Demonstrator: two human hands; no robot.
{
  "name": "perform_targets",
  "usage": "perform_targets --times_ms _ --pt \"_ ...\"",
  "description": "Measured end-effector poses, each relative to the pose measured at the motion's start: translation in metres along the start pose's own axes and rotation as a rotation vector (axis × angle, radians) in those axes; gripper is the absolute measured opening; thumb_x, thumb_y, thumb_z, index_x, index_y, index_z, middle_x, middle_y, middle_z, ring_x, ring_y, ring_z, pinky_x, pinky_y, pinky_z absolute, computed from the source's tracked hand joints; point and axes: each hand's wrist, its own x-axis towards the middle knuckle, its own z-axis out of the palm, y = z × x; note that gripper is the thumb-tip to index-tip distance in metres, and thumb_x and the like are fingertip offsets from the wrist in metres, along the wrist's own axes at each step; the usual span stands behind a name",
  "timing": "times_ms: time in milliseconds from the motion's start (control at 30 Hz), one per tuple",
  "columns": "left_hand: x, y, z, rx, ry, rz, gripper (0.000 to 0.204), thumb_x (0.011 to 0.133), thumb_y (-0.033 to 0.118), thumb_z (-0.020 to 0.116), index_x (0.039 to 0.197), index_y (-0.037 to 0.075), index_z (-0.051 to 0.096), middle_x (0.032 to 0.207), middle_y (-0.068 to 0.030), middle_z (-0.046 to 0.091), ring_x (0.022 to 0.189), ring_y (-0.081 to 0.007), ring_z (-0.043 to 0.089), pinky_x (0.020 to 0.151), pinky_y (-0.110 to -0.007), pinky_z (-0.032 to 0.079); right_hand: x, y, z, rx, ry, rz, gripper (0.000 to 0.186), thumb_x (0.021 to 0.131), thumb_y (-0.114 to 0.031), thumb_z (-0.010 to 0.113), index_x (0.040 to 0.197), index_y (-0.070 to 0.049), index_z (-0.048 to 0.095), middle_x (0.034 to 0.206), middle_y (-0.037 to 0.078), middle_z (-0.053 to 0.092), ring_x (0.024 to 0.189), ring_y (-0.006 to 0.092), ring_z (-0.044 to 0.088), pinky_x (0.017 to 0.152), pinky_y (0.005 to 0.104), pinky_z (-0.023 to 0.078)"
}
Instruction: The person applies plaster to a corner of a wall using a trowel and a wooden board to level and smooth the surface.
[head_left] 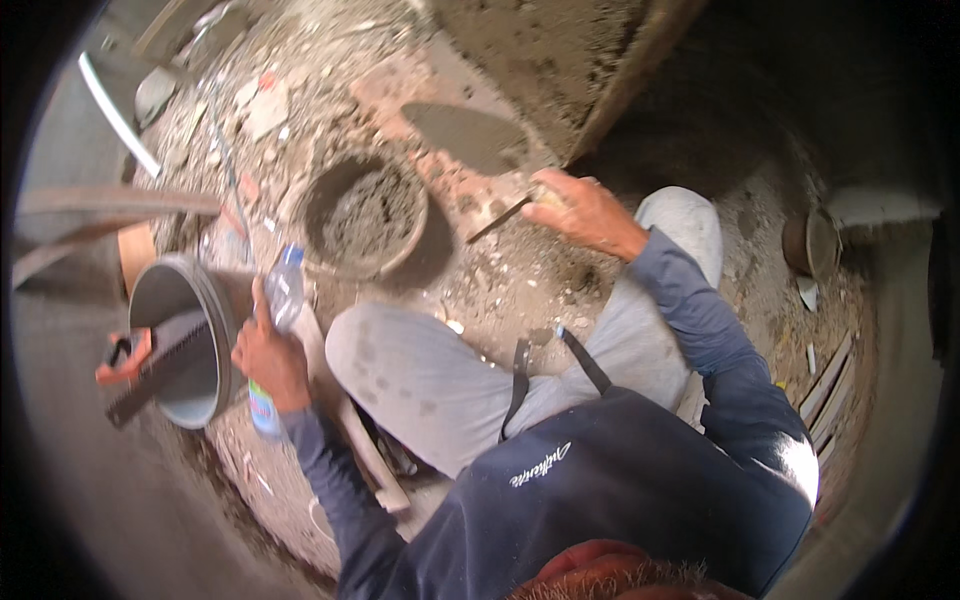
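Observation:
My left hand point(268, 350) grips an upright plastic bottle point(287, 297) with a blue cap, index finger extended along it, beside the grey bucket point(220, 335). A saw point(135, 362) with an orange-and-black handle rests across that bucket. My right hand point(580, 215) is closed on a tool point(495, 225) with a pale handle; a narrow dark edge shows below my fingers. Just beyond it is a flat grey oval shape point(460, 135); I cannot tell if that is a blade or a patch. A round bowl point(365, 220) of grey mortar stands between my hands, beyond my bent legs.
Rubble point(260, 110) covers the ground ahead. A white tube point(115, 110) and curved strips point(110, 205) are at the left. At upper right is a board edge point(630, 85) by a dark recess. A small round container point(810, 245) and narrow slats point(825, 385) lie at the right.

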Motion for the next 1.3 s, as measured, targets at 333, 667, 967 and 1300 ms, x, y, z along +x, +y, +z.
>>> perform_targets --times_ms 333,667,967,1300 --pt "0.01 0.008 -0.005 0.022 -0.074 0.002 0.089 0.071 0.004 0.07 0.152 0.034 0.047 0.083 -0.0062 0.064 0.083 -0.0279 0.065 0.079 -0.044 0.044 -0.001 0.007 0.007 0.001 0.062 0.014 0.056 0.092 -0.038 0.072 0.13 0.001 0.06 0.099 0.023 0.072 0.091 0.0295 0.072 0.083 0.0379 0.053" --pt "0.013 -0.009 -0.025 -0.504 0.03 -0.065 0.09 0.067 0.006 0.068 0.153 0.025 0.047 0.091 -0.0157 0.07 0.084 -0.0351 0.068 0.08 -0.046 0.052 0.007 0.001 0.009 0.004 0.001 0.1 0.051 0.093 -0.038 0.069 0.127 -0.001 0.06 0.09 0.021 0.07 0.08 0.0298 0.069 0.079 0.0411 0.052" --pt "-0.047 -0.074 -0.07 -1.095 0.195 -0.442 0.083 0.081 -0.005 0.069 0.157 0.011 0.04 0.123 -0.0177 0.067 0.109 -0.0244 0.065 0.094 -0.034 0.053 0.085 -0.01 0.025 -0.926 -0.106 -0.394 0.046 0.1 -0.044 0.059 0.134 -0.012 0.057 0.113 0.018 0.072 0.095 0.0365 0.071 0.077 0.0436 0.055" --pt "-0.152 -0.198 -0.066 -1.159 0.807 -0.885 0.068 0.084 -0.012 0.071 0.145 0.003 0.044 0.125 -0.0156 0.062 0.106 -0.0263 0.067 0.089 -0.038 0.061 0.205 -0.041 0.218 -1.223 -0.155 -0.545 0.019 0.094 -0.016 0.058 0.098 -0.013 0.076 0.092 0.007 0.078 0.084 0.0253 0.077 0.071 0.0401 0.06"
